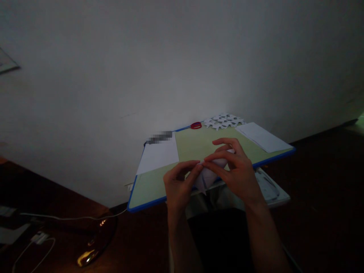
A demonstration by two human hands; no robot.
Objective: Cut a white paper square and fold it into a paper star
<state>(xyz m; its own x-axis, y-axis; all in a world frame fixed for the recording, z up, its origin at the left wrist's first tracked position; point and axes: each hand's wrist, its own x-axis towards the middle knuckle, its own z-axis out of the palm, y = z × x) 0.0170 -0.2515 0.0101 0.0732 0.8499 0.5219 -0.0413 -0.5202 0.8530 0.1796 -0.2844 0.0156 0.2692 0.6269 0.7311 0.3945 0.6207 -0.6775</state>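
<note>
Between my hands, above the near edge of the small table, is a partly folded piece of white paper (209,176). My left hand (180,180) pinches its upper left part between thumb and forefinger. My right hand (236,170) grips the same paper close by, with thumb and forefinger meeting near the left fingertips. The other right fingers are bent, and a bit of the paper shows between them. A pointed corner of the paper hangs down below the hands. Part of the paper is hidden behind my fingers.
The green tabletop (193,142) has a blue rim. On it lie a white sheet (159,153) at left, red-handled scissors (195,125) at the back, several folded paper pieces (223,121) and stacked white paper (264,137) at right. The wall (170,68) stands behind.
</note>
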